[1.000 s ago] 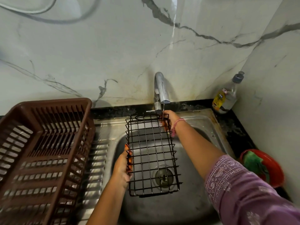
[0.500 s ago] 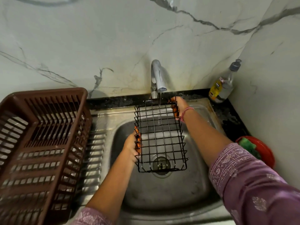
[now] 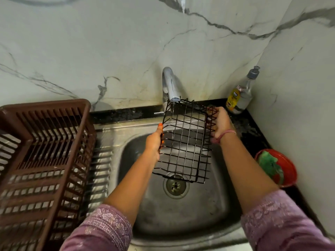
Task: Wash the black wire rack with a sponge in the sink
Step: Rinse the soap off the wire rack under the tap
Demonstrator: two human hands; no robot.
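The black wire rack (image 3: 186, 142) hangs tilted over the steel sink (image 3: 208, 211), its far end raised right under the tap (image 3: 169, 86). A thin stream of water runs from the spout through the rack's far left corner. My left hand (image 3: 155, 142) grips the rack's left side. My right hand (image 3: 220, 123) grips its right side near the far end. A green sponge (image 3: 268, 164) lies in a red bowl (image 3: 286, 166) on the counter to the right, apart from both hands.
A brown plastic dish basket (image 3: 41, 160) stands on the ribbed drainboard at the left. A clear soap bottle (image 3: 240, 93) with a yellow label stands in the back right corner. The drain (image 3: 175, 185) sits under the rack's near end. Marble walls close the back and right.
The rack has risen and tilted, with its far end now up against the spout. Both hands have shifted along its sides, the right hand out to the right edge.
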